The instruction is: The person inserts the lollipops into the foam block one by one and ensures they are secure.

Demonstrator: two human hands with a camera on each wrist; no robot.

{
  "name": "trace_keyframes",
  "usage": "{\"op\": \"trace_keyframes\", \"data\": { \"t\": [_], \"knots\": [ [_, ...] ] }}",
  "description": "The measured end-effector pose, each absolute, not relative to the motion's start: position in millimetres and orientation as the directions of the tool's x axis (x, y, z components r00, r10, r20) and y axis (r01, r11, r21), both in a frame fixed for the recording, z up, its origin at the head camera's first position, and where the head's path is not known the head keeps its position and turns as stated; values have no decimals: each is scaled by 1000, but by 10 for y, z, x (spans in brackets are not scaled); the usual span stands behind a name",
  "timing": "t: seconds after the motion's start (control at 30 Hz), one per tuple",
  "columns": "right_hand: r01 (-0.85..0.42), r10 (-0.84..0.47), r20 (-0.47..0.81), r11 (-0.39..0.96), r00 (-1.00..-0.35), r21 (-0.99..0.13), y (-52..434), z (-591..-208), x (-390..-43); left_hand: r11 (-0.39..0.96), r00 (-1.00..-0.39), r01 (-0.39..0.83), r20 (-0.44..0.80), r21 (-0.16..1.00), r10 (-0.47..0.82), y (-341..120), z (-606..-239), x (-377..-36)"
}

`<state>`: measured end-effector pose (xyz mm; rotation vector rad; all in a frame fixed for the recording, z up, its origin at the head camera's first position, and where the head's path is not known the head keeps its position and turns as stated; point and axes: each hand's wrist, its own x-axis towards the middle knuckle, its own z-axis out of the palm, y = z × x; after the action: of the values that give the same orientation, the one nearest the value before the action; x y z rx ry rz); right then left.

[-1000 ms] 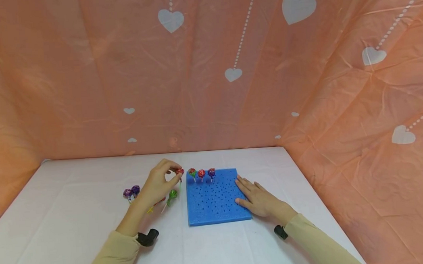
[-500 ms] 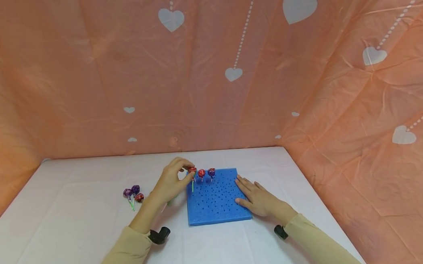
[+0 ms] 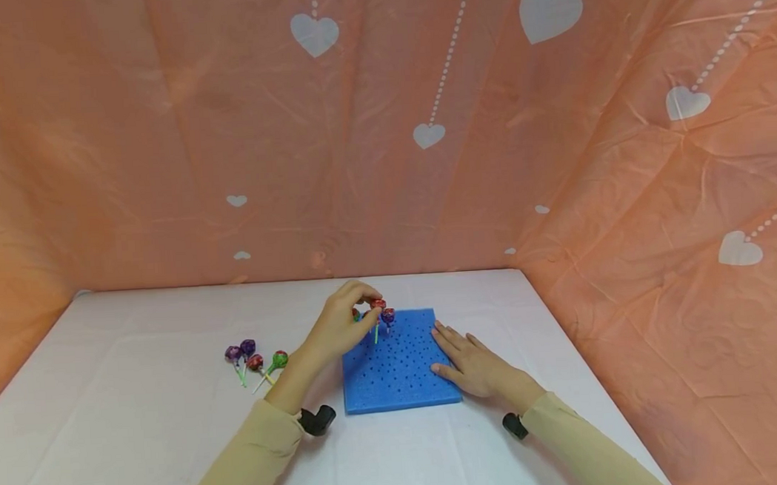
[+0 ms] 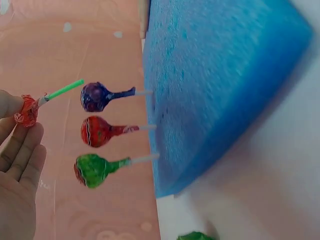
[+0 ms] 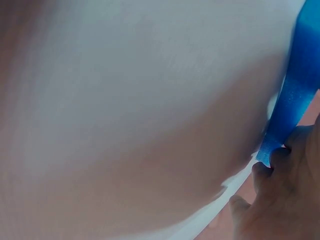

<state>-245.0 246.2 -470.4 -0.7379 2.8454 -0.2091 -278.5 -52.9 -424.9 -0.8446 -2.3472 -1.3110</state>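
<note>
My left hand (image 3: pixel 341 321) pinches a red-wrapped lollipop (image 4: pixel 27 111) by its head, the green stick pointing down over the foam in the head view. The blue foam block (image 3: pixel 403 379), dotted with small holes, lies beneath it. Along the foam's far edge a purple lollipop (image 4: pixel 95 97), a red lollipop (image 4: pixel 96 131) and a green lollipop (image 4: pixel 91 170) stand upright in a row on white sticks; the held one is apart from them. My right hand (image 3: pixel 474 363) rests on the foam's right edge, fingers extended.
Left of the foam, several loose lollipops lie on the white table (image 3: pixel 138 406), among them a purple one (image 3: pixel 233 354), a red one (image 3: pixel 255 362) and a green one (image 3: pixel 280 360). Orange cloth (image 3: pixel 386 198) with white hearts rises behind and at the sides.
My left hand has carried the red lollipop rightward, from left of the foam to above its far edge near the standing lollipops. The right hand has stayed in place.
</note>
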Motion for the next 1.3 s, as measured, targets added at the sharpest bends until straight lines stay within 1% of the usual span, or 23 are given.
{"op": "trace_keyframes", "data": {
  "t": [0.2, 0.37, 0.67, 0.97, 1.17, 1.3],
  "knots": [
    [-468, -494, -154, 866, -856, -177, 2451, -4691, -2455, 387, -744, 668, 571, 636, 347, -423, -4243, -2825],
    [-468, -494, -156, 866, -855, -179, 2449, -4687, -2457, 409, -751, 660, 552, 630, 362, -342, -4236, -2841],
    [-460, -484, -160, 872, -860, -167, 2466, -4715, -2476, 408, -735, 678, 555, 611, 390, -212, -4272, -2925],
    [-461, -489, -161, 869, -857, -182, 2463, -4720, -2480, 466, -769, 638, 487, 613, 413, -117, -4275, -2987],
    [-463, -491, -156, 867, -857, -181, 2467, -4719, -2472, 453, -765, 642, 487, 618, 420, -91, -4313, -3023],
    [-466, -493, -154, 866, -856, -184, 2461, -4713, -2468, 474, -772, 635, 478, 609, 420, -87, -4351, -3034]
  ]
}}
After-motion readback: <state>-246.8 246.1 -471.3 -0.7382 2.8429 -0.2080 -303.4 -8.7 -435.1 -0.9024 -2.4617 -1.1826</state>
